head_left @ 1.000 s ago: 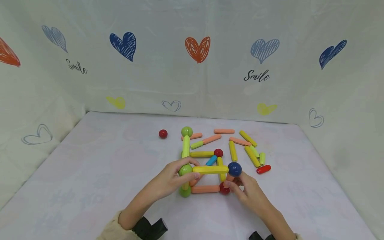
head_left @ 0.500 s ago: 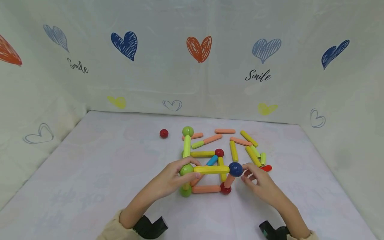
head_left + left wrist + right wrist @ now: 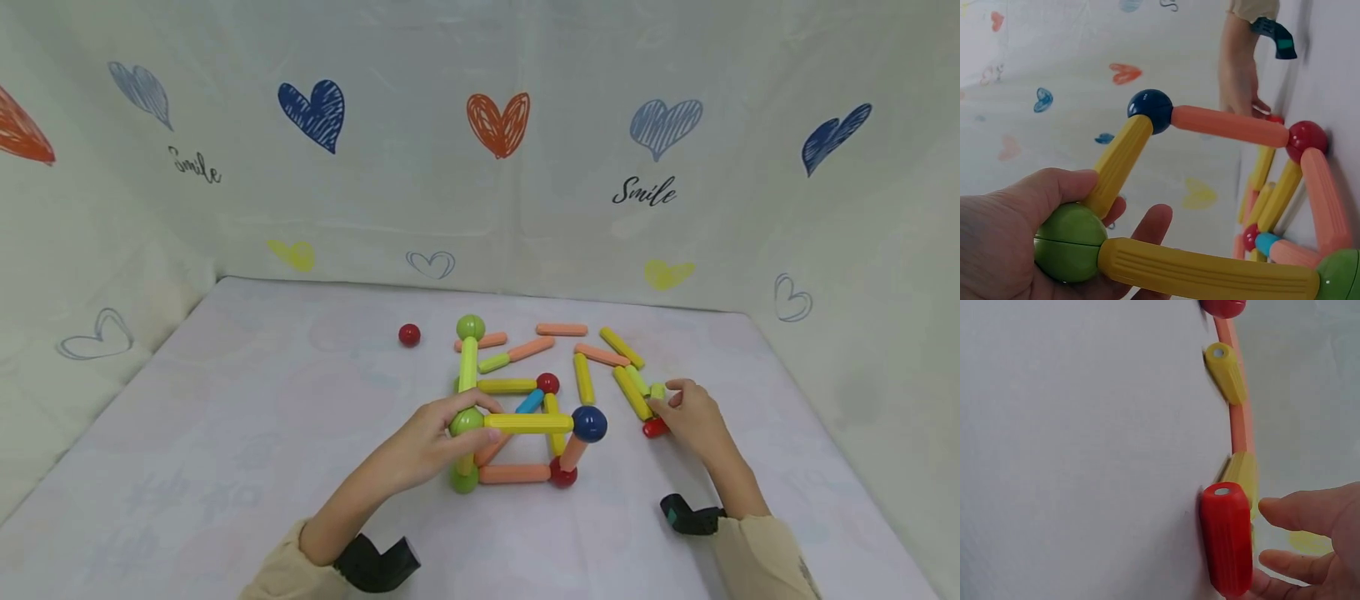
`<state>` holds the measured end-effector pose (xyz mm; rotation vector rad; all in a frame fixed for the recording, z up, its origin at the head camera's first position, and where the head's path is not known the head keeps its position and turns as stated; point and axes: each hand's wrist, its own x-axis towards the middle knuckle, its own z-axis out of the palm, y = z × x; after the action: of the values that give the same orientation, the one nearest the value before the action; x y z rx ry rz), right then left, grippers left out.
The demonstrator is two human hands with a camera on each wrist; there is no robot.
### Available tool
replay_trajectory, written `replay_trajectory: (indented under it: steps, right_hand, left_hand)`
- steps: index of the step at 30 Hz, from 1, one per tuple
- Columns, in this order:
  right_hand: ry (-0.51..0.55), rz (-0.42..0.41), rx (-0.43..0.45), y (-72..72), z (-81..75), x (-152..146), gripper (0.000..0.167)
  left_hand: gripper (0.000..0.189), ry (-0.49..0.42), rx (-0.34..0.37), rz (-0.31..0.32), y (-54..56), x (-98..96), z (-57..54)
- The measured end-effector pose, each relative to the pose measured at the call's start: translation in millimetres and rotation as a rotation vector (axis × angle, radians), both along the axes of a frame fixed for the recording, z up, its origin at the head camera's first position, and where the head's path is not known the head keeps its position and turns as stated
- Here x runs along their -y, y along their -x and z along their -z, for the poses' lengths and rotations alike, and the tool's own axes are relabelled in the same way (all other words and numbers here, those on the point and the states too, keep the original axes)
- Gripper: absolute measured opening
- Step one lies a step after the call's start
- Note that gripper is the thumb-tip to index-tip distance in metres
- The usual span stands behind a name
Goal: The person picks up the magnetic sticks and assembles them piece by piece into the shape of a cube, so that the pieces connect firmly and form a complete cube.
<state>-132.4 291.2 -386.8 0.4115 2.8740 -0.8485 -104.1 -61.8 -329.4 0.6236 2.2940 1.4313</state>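
My left hand [image 3: 435, 437] holds a light green ball [image 3: 1069, 242] at an upper corner of a frame of rods and balls, its thumb lying on a yellow rod [image 3: 528, 423]. That rod runs to a dark blue ball [image 3: 589, 424]. From there a salmon rod [image 3: 1229, 125] slopes down to a red ball [image 3: 564, 472]. My right hand [image 3: 693, 421] is over the loose rods at the right, thumb and fingers apart. Closest to it are a short light green rod [image 3: 657, 390] and a short red rod [image 3: 1227, 540]; whether it touches them I cannot tell.
Several loose yellow rods [image 3: 583, 379] and salmon rods [image 3: 562, 329] lie behind and right of the frame. A loose red ball [image 3: 409, 335] sits at the back. Behind the table [image 3: 262, 375] hangs a white curtain [image 3: 397, 192] printed with hearts.
My right hand has let go of the frame near the blue ball and moved right and away from me to the loose rods. The left hand has kept its hold.
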Motion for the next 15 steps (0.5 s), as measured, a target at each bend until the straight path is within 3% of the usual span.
replay_trajectory:
  steps: [4, 9, 12, 15]
  right_hand:
    - [-0.014, 0.032, 0.076, 5.8, 4.3, -2, 0.06]
    - [-0.041, 0.031, 0.091, 12.8, 7.1, -2, 0.055]
    - [-0.048, 0.02, 0.071, 13.1, 4.6, 0, 0.052]
    - [-0.026, 0.013, -0.013, 8.7, -1.3, 2, 0.052]
  left_hand:
    - [0.026, 0.01, -0.009, -0.002, -0.2, 0.7, -0.6]
    - [0.026, 0.021, -0.019, -0.009, -0.5, 1.8, -1.2]
    - [0.03, 0.031, -0.031, 0.001, -0.2, 3.4, -1.7]
    - [0.033, 0.04, -0.042, 0.026, -0.3, 7.1, -3.9]
